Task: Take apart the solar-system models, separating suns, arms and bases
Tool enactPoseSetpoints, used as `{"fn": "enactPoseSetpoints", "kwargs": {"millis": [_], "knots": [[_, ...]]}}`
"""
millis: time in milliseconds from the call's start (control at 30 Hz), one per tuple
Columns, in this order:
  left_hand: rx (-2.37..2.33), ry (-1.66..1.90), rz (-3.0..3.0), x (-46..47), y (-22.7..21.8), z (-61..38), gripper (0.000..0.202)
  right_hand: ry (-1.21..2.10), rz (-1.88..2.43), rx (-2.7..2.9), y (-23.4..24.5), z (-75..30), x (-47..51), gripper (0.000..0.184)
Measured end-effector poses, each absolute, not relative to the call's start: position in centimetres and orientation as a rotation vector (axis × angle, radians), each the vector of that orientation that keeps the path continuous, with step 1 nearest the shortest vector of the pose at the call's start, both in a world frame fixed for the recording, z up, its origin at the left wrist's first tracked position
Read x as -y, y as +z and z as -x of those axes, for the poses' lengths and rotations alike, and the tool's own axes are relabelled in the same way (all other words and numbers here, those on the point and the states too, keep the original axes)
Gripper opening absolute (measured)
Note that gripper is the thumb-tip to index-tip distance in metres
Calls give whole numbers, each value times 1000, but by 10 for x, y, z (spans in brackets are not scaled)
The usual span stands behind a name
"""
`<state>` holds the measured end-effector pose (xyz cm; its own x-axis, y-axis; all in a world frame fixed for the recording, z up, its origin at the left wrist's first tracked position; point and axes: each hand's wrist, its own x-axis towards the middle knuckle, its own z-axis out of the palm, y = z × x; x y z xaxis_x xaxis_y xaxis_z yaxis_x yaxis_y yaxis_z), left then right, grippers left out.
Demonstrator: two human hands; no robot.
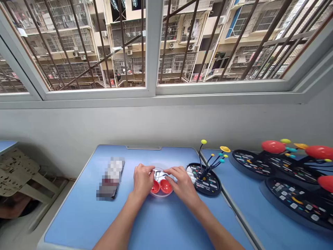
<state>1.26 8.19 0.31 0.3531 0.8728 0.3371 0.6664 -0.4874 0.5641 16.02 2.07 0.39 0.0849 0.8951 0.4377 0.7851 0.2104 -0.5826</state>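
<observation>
I see the dish (pixel 161 196) on the blue table (pixel 104 222), squarely between the two hands and a little toward the far edge. It is clear and round, and the table's blue shows through the near side; the front wall curves in a pale, faintly pink band that catches the light. Inside, against that near wall, two red cups (pixel 165 186) lie side by side, glossy and rounded, their hollows turned up at me. The right one shows almost whole, with a bright edge and a paler shine within; the left one is partly covered by the left hand and has small dark specks in it that I can't make out. Behind the cups, the far half looks whitish, with thin dark pieces (pixel 157 175) lying across it, some bent or curved; they are too small on my feed to name.

The left hand (pixel 144 178) is at the dish's left side, fingers curled and tips drawn close over the edge; I can't tell whether they pinch anything. The right hand (pixel 179 180) comes over the right side, thumb apart from the forefinger, both reaching over the dish; whether something thin sits between them, I can't tell.

Just beyond the right hand is a black stand (pixel 206 187) with yellow- and teal-tipped stalks.
</observation>
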Motion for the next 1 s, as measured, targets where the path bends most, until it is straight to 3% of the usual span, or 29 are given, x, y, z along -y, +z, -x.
{"fn": "enactPoseSetpoints", "kwargs": {"millis": [267, 400, 500, 633, 1000], "knots": [[-1134, 1262, -2335, -54, 6, -24, 25, 62, 1683, 1434, 32, -204, 26, 17], [-630, 1007, -2544, -19, 3, -37, 23, 17, 1863, 1214, 29, -240, 38, 19], [-329, 755, -2672, -6, -3, -42, 19, 110, 1920, 1223, 22, -258, 32, 31], [-320, 547, -2797, -10, -12, -43, 12, 237, 1953, 1255, 14, -271, 18, 38], [-311, 424, -2896, -13, -18, -43, 12, 220, 1915, 1345, 19, -275, 5, 26]]}}
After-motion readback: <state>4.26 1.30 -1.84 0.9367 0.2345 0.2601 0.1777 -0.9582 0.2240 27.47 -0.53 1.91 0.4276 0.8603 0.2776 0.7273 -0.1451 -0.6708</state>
